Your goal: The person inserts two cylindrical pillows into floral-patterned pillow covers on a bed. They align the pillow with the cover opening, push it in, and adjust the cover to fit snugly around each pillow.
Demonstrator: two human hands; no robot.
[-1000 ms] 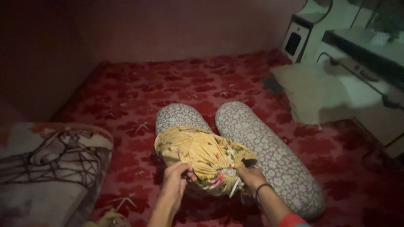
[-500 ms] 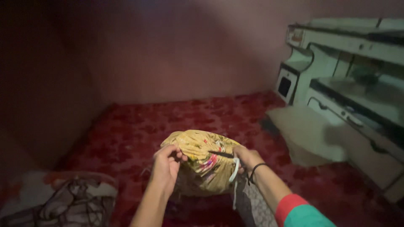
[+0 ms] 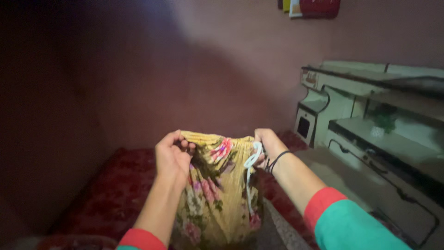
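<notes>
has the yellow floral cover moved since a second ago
Yes. The yellow floral cover, gripped by the left hand and right hand, has risen off the red bedspread and now hangs.

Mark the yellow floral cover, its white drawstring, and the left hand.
yellow floral cover (image 3: 210, 203), head view, hanging cloth below the hands.
white drawstring (image 3: 253, 157), head view, loop by the right hand.
left hand (image 3: 172, 155), head view, back of the hand.

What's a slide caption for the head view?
Both hands, left and right, hold up a yellow floral cover by its top edge, white drawstring dangling, above a red bedspread.
</notes>
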